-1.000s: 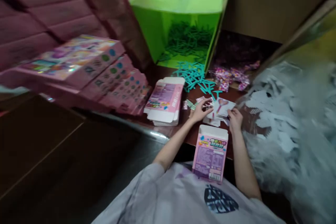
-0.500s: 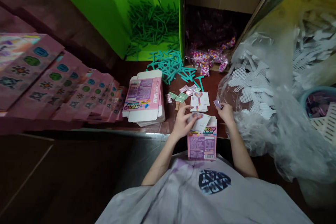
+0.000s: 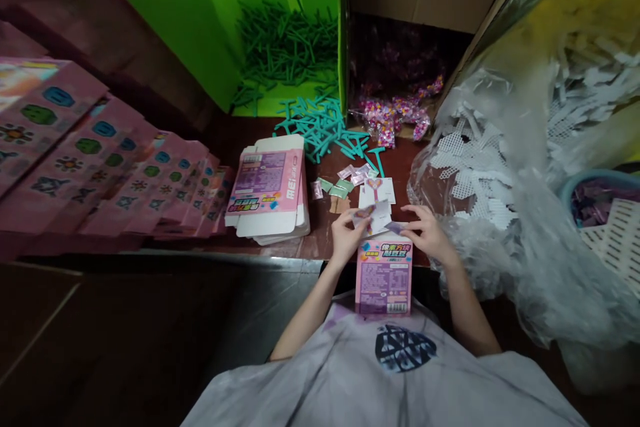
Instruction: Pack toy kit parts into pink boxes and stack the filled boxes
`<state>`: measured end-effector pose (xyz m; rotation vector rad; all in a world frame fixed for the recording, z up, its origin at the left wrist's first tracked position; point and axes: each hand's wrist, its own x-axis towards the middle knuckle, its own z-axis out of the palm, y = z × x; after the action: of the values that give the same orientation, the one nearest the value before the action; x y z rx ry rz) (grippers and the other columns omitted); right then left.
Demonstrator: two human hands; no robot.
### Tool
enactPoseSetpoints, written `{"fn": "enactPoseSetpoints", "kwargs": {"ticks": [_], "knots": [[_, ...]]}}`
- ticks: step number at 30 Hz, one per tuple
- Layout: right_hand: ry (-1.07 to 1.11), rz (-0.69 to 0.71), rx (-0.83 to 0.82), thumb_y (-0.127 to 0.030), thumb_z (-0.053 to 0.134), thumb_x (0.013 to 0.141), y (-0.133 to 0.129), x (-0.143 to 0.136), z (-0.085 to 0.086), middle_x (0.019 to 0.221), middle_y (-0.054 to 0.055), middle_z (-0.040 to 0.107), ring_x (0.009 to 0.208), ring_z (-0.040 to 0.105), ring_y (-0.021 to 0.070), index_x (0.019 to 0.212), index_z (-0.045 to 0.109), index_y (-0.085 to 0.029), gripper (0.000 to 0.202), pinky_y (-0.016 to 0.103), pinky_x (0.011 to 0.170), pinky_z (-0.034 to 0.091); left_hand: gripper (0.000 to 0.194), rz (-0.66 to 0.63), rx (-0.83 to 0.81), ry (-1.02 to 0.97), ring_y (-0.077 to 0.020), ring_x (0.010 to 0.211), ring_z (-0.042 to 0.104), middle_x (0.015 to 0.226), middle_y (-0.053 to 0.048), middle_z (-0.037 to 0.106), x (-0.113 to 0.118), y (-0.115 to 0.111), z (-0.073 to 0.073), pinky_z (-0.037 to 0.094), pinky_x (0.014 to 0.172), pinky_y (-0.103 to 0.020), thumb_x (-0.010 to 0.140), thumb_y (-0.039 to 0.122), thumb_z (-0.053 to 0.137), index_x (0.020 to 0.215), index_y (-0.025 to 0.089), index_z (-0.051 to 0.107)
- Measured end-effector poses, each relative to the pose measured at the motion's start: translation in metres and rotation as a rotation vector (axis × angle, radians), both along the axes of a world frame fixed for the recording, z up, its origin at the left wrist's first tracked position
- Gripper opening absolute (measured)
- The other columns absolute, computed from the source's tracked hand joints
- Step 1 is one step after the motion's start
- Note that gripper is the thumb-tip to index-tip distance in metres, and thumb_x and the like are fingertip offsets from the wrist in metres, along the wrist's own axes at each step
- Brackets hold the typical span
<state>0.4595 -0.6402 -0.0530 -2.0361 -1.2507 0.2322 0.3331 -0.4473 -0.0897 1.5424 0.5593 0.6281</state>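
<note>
My left hand (image 3: 347, 235) pinches a white printed card (image 3: 381, 219) above the top of a pink box (image 3: 383, 280). The box stands upright at the table edge against my shirt. Between the fingertips of my right hand (image 3: 426, 233) is a small purple packet (image 3: 397, 227), close to the card's lower right corner. Just beyond the hands lie more white cards (image 3: 385, 191). Small green packets (image 3: 343, 187) and pink packets (image 3: 357, 175) are scattered behind them. Flattened pink boxes (image 3: 265, 180) form a stack left of the hands.
Teal T-shaped sticks (image 3: 320, 130) spill from a green bin (image 3: 293, 90). Bead bags (image 3: 395, 113) lie beside it. White mesh pieces (image 3: 473, 167) in clear plastic and a blue basket (image 3: 573, 190) are at right. Pink boxes (image 3: 115, 167) line the left.
My right hand has moved left with the purple packet, bringing it beside the card over the box. My left hand has shifted slightly with the card. The view has moved a little.
</note>
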Motion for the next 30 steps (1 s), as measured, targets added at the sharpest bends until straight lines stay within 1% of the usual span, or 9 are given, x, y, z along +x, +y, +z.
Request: {"fn": "enactPoseSetpoints", "kwargs": {"ticks": [4,7,10,12,14,18,22,26,30], "knots": [[0.023,0.044,-0.226,-0.03,0.055,0.091,-0.004,-0.004,-0.001,0.126,0.008,0.06,0.12,0.05,0.0268,0.087,0.076,-0.023,0.022,0.051,0.106,0.038,0.022,-0.352,0.247,0.093,-0.0185,0.091,0.065,0.098,-0.008,0.069,0.002,0.004,0.007,0.049,0.082,-0.028,0.075,0.038,0.073,0.07,0.017,0.071],[0.116,0.019,-0.181,-0.035,0.052,0.092,-0.008,0.007,0.001,0.127,0.008,0.061,0.118,0.054,0.0254,0.083,0.075,-0.022,0.029,0.046,0.105,0.041,0.033,-0.536,0.386,0.205,-0.0172,0.089,0.065,0.107,-0.008,0.067,0.001,0.006,0.015,0.05,0.081,-0.027,0.086,0.044,0.06,0.071,0.018,0.072],[0.076,-0.242,-0.088,-0.037,0.053,0.09,-0.017,0.048,-0.002,0.116,0.01,0.066,0.106,0.061,0.0247,0.09,0.073,-0.02,0.026,0.043,0.098,0.046,0.048,-0.54,0.486,0.227,-0.0174,0.084,0.066,0.108,-0.008,0.068,-0.001,0.004,0.022,0.051,0.079,-0.028,0.092,0.044,0.049,0.056,0.017,0.066],[-0.08,-0.507,-0.104,-0.034,0.057,0.086,-0.024,0.085,-0.008,0.112,0.014,0.067,0.103,0.06,0.0281,0.106,0.07,-0.016,0.03,0.045,0.097,0.045,0.045,-0.493,0.527,0.197,-0.0179,0.087,0.067,0.114,-0.007,0.067,-0.001,0.002,0.024,0.051,0.08,-0.029,0.093,0.041,0.048,0.059,0.018,0.067],[-0.218,-0.658,-0.172,-0.025,0.053,0.085,-0.028,0.117,-0.016,0.12,0.018,0.063,0.109,0.057,0.0307,0.12,0.063,-0.013,0.039,0.048,0.099,0.042,0.041,-0.426,0.521,0.143,-0.0171,0.092,0.067,0.12,-0.006,0.064,0.002,0.003,0.024,0.05,0.084,-0.029,0.095,0.038,0.045,0.069,0.018,0.069],[-0.269,-0.5,-0.125,-0.015,0.043,0.084,-0.019,0.138,-0.026,0.122,0.016,0.062,0.114,0.055,0.0277,0.12,0.062,-0.013,0.041,0.046,0.102,0.04,0.038,-0.253,0.448,0.057,-0.0174,0.096,0.065,0.108,-0.008,0.066,0.007,0.013,0.019,0.048,0.088,-0.031,0.097,0.036,0.042,0.076,0.017,0.068],[-0.236,-0.363,-0.017,-0.035,0.054,0.088,0.008,0.121,-0.026,0.124,0.016,0.061,0.116,0.054,0.0281,0.126,0.057,-0.014,0.044,0.044,0.103,0.041,0.029,-0.297,0.356,-0.017,-0.0184,0.097,0.064,0.103,-0.009,0.067,0.007,0.018,0.013,0.047,0.088,-0.031,0.092,0.035,0.053,0.074,0.016,0.063],[-0.134,-0.45,-0.144,-0.038,0.074,0.072,0.029,0.118,-0.035,0.121,0.021,0.06,0.11,0.057,0.0325,0.14,0.041,-0.007,0.082,0.046,0.097,0.044,0.014,-0.376,0.264,-0.035,-0.0202,0.105,0.063,0.111,-0.01,0.066,-0.007,0.007,0.017,0.049,0.091,-0.033,0.085,0.028,0.061,0.091,0.016,0.061],[0.074,-0.575,-0.089,-0.03,0.075,0.067,0.03,0.126,-0.057,0.108,0.015,0.063,0.089,0.062,0.0257,0.143,0.034,-0.008,0.089,0.039,0.082,0.05,0.016,-0.478,0.391,-0.009,-0.0217,0.112,0.059,0.127,-0.009,0.059,-0.043,-0.006,0.04,0.049,0.093,-0.036,0.083,0.016,0.053,0.08,0.018,0.068]]}}
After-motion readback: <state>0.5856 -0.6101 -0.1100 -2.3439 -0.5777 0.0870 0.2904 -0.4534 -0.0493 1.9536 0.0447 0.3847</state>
